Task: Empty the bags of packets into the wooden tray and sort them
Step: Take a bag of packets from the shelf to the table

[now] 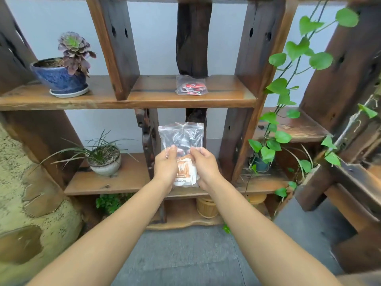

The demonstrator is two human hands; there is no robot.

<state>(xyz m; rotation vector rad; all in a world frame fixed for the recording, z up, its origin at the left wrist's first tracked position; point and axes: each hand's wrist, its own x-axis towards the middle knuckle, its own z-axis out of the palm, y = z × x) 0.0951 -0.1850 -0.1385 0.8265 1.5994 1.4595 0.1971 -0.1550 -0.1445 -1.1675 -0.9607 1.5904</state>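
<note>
A clear plastic bag [181, 137] with orange-and-white packets [185, 172] in its lower part is held upright in front of the lower shelf. My left hand [165, 168] grips its left side and my right hand [204, 166] grips its right side, thumbs on the front. A second clear bag with red packets [191, 86] lies on the upper shelf board [154, 93], above my hands. No wooden tray is in view.
The dark wooden shelf unit holds a blue pot with a purple succulent [61, 77] at upper left and a grey pot of grass [105, 159] on the lower shelf [115, 180]. A green vine [282, 96] hangs at right. Wooden tubs [206, 207] sit below.
</note>
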